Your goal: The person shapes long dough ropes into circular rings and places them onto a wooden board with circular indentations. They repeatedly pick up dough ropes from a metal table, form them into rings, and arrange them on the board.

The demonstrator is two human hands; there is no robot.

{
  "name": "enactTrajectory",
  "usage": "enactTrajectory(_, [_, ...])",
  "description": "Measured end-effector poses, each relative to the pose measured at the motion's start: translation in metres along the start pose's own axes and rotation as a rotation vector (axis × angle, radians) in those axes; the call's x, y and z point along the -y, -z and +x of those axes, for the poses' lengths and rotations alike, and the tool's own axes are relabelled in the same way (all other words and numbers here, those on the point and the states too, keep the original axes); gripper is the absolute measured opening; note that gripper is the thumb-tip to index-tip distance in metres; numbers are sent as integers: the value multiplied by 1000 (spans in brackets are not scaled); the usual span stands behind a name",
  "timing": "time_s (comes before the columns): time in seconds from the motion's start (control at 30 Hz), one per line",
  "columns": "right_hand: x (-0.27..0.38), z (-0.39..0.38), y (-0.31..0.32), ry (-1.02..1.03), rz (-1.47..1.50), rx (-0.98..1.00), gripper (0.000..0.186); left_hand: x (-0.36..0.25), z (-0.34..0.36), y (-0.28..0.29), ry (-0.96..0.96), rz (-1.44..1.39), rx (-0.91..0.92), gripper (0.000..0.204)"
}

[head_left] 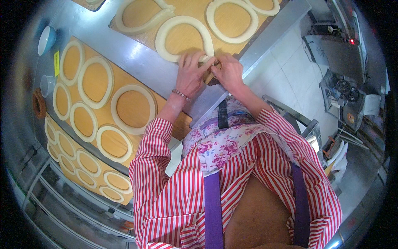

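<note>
Both my hands meet at the near right part of a pale dough ring (pixel 160 39), which lies on a wooden board (pixel 182 40). My left hand (pixel 191 74) presses its thumb and fingers around the dough. My right hand (pixel 229 74) pinches close beside it, fingertips nearly touching the left thumb. The fingers partly hide that stretch of dough. Beyond it, a curved dough strip (pixel 121 18) has a loose end lying over its other side. Another dough ring (pixel 210 18) rests to the right on the same board.
A steel table (pixel 139 47) carries the boards. At left, a second board (pixel 134 108) holds several dough rings, and a further board (pixel 89 162) holds more. A blue-white bowl (pixel 47 40) and a clear cup (pixel 47 85) stand at the far left. Tiled floor (pixel 286 62) lies to the right.
</note>
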State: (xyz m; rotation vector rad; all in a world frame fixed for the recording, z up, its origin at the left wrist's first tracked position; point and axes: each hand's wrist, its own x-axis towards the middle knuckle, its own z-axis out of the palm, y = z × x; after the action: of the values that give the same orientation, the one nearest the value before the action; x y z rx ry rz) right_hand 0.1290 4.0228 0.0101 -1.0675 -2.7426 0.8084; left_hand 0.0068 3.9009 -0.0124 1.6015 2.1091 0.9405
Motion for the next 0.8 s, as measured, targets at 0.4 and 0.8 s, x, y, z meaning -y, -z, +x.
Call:
enactTrajectory(0.4, [1, -2, -2, -30, 11, 12, 23, 4, -2, -4, 17, -16, -52, 55])
enactTrajectory(0.8, [1, 1, -8, 78, 50, -132, 21, 6, -2, -9, 17, 54, -82, 56])
